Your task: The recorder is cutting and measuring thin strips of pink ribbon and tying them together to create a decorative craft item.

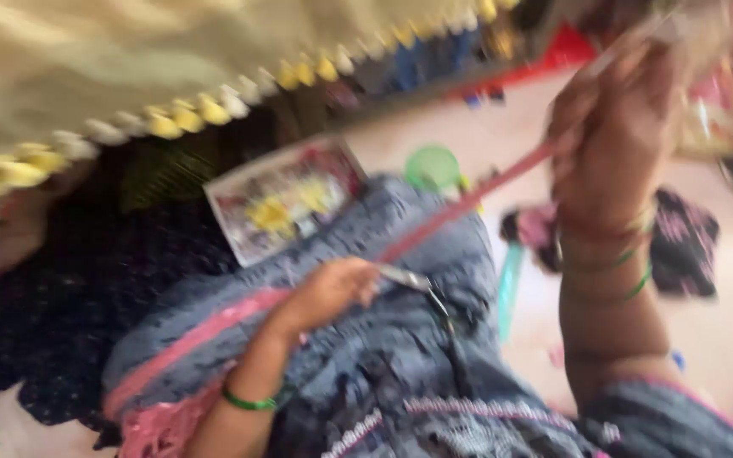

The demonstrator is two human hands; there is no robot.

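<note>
From my remote view the frame is heavily motion-blurred. A pale floor (723, 339) fills the right side and upper centre. A cream cloth with yellow and white pom-pom trim (86, 59) hangs across the upper left. A red patch (566, 51) lies at top right of centre. Dark fabric (69, 288) covers the floor at left. Lighting is soft and even.

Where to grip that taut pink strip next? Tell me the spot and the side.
Grip the thin pink strip at its bare middle, coming from above. It runs straight and tight between the left hand low on the blue patterned cloth and the raised right hand, so only the middle shows free.
</note>
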